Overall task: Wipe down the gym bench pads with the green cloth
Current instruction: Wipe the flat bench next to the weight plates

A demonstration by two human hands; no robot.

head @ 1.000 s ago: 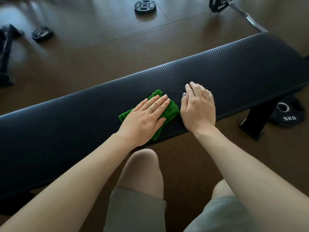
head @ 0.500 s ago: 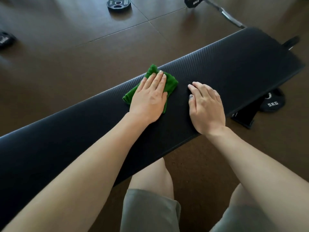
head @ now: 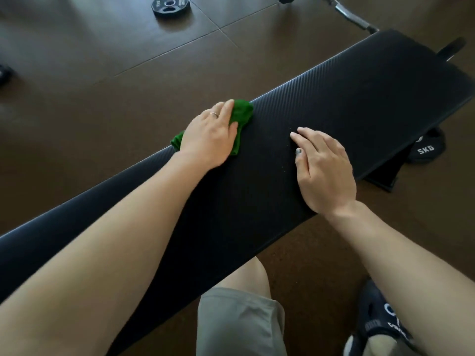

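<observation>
The left hand (head: 209,136) lay flat on the green cloth (head: 241,113), fingers together and pressing it to the pad (head: 347,104) rather than gripping it; whether any fold was pinched beneath the palm could not be told. Half a second before, the cloth had sat mid-width on the pad; a second before, it was near the edge closest to the person. Now it had been pushed to the far edge, with one corner hanging over that lip and its far end bunched under the fingertips. The right hand (head: 325,170) rested open and flat on the bare pad, well apart from the cloth, empty, apparently bracing in much the same spot as before. That sweep across the width suggested one strip of the pad was covered from near edge to far. The long stretch toward the left and the broad end toward the right looked unwiped, so the job seemed early. A pull back toward the near edge, shifted sideways, would likely follow. A plate (head: 425,150) marked 5KG lay on the floor under the right end.
</observation>
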